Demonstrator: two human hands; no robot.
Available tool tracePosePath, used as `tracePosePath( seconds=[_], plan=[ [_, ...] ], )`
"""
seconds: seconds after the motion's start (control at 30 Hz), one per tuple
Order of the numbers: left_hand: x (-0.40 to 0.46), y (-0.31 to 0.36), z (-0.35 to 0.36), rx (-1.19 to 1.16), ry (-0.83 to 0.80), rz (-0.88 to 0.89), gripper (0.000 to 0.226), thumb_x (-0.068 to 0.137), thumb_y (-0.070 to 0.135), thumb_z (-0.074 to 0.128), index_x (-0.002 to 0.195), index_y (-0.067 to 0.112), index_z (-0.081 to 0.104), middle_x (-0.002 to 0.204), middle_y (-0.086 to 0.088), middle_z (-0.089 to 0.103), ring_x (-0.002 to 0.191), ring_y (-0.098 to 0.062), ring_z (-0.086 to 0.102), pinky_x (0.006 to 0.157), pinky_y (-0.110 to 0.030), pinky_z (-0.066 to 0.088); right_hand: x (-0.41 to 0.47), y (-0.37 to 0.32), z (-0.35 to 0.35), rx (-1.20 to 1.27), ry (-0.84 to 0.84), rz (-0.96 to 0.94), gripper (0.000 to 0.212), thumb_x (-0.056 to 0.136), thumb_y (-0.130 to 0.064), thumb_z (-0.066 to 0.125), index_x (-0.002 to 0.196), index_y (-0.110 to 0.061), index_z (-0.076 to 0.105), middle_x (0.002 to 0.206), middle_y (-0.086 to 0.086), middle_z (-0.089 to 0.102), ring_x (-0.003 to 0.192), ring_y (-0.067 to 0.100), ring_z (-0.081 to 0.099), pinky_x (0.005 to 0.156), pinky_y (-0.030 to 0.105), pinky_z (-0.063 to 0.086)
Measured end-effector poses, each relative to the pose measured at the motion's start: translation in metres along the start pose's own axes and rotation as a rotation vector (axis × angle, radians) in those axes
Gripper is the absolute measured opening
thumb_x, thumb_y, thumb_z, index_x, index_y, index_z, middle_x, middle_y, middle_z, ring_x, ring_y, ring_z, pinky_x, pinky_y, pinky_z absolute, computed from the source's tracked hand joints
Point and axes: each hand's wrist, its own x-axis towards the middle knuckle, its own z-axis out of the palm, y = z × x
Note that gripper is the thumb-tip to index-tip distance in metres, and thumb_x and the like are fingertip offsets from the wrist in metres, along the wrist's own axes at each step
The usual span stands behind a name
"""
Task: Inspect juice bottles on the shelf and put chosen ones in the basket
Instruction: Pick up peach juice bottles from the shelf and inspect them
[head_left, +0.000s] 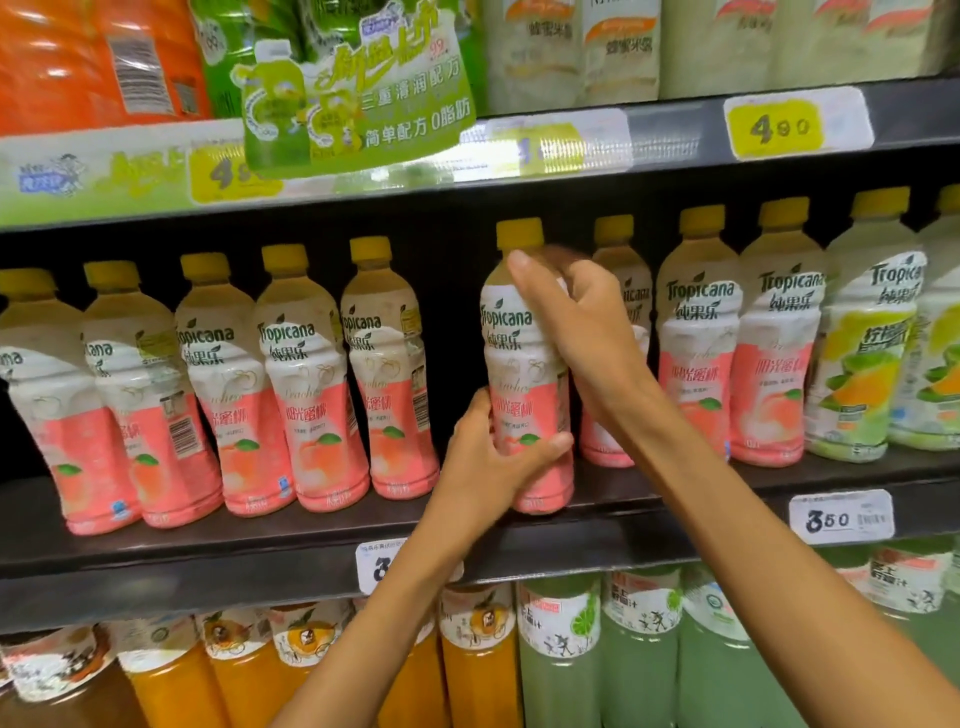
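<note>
A peach juice bottle with a yellow cap and pink-and-white label stands upright at the front of the middle shelf. My left hand wraps around its lower part. My right hand grips its upper part just under the cap. Several identical peach bottles line the shelf to the left, and more stand to the right. No basket is in view.
Lemon-flavoured bottles stand at the far right of the same shelf. Orange and green drinks fill the shelf below. Price tags hang on the shelf edges, and a green promo sign hangs from the top shelf.
</note>
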Motion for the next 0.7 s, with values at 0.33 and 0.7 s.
tracePosePath(
  seconds=[0.33, 0.7],
  plan=[
    [0.018, -0.015, -0.006, 0.053, -0.121, -0.099, 0.051, 0.083, 0.015, 0.070, 0.124, 0.022, 0.039, 0.122, 0.000, 0.061, 0.112, -0.010, 0.059, 0.103, -0.034, 0.045, 0.005, 0.031, 0.000, -0.253, 0.068, -0.034, 0.038, 0.092, -0.043, 0.058, 0.072, -0.024, 0.032, 0.070, -0.009, 0.034, 0.058, -0.002, 0.034, 0.058, 0.019, 0.038],
    [0.032, -0.023, -0.011, 0.179, -0.095, -0.157, 0.046, 0.080, 0.028, 0.073, 0.116, 0.027, 0.044, 0.104, 0.016, 0.061, 0.085, 0.015, 0.058, 0.070, -0.001, 0.044, 0.005, 0.040, 0.001, -0.332, 0.110, -0.018, 0.042, 0.092, -0.032, 0.063, 0.067, -0.019, 0.032, 0.065, -0.005, 0.031, 0.058, 0.004, 0.031, 0.056, 0.023, 0.033]
  ],
)
